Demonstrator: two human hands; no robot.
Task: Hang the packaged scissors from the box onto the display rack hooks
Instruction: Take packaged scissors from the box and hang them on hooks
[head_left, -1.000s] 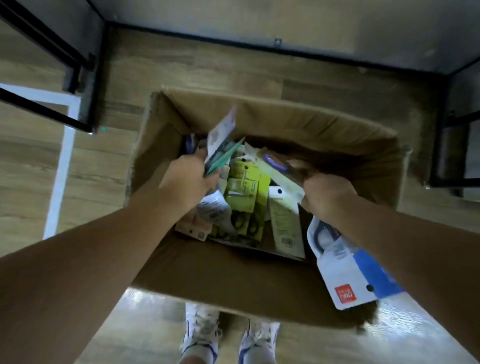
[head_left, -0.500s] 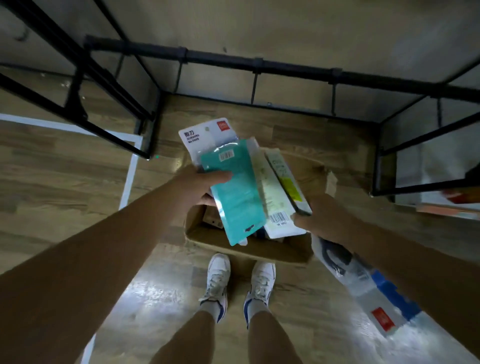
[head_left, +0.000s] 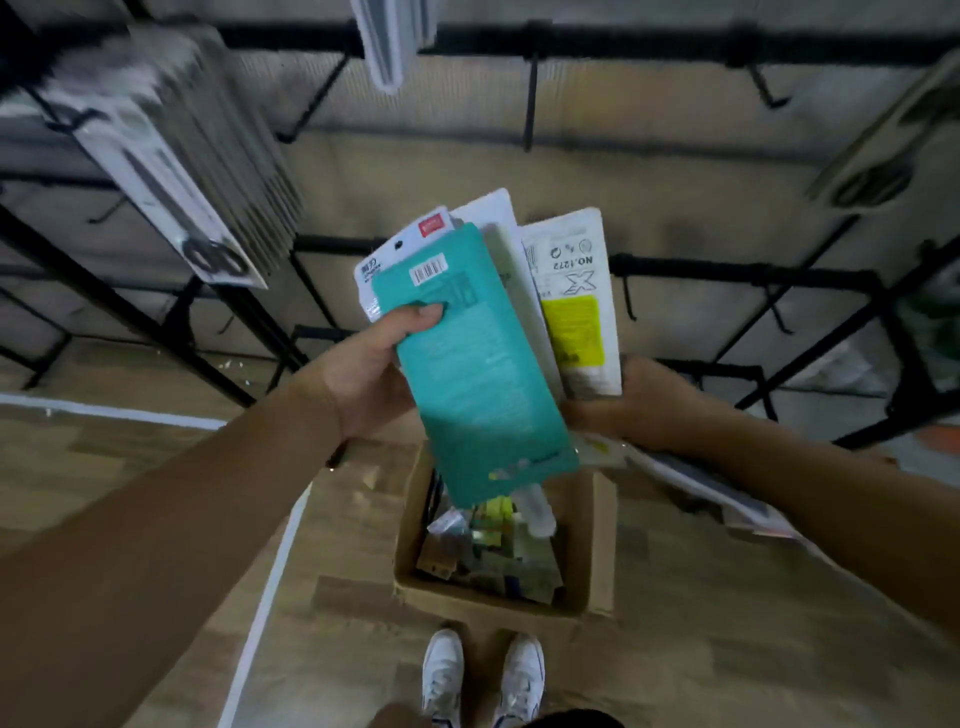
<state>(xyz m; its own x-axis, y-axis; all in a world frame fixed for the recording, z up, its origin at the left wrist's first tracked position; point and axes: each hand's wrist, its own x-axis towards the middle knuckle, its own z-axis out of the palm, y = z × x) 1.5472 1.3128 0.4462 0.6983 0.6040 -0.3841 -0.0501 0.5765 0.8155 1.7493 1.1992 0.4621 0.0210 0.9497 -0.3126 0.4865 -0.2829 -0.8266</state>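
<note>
1. Head view, far left: a row of grey packaged scissors (head_left: 171, 156) hangs from a hook on the black display rack (head_left: 249, 343), blurred by motion.
2. The left hand (head_left: 363, 374) holds a teal package (head_left: 483, 374) upright, thumb pressed across its front face and fingers hidden behind it; this grip also takes in a white package with a red label (head_left: 410, 241) behind the teal one.
3. Just right of these, a white and yellow package (head_left: 574, 306) printed "NO.1272" stands fanned beside them, its lower end in the right hand (head_left: 639, 405), whose grip curls round it.
4. More packages (head_left: 696, 478) trail below the right forearm; whether that hand holds them cannot be told.
5. Below the hands, the open cardboard box (head_left: 592, 545) sits on the wooden floor (head_left: 337, 597), with further packages inside.
6. White shoes (head_left: 441, 670) stand just before the box.
</note>
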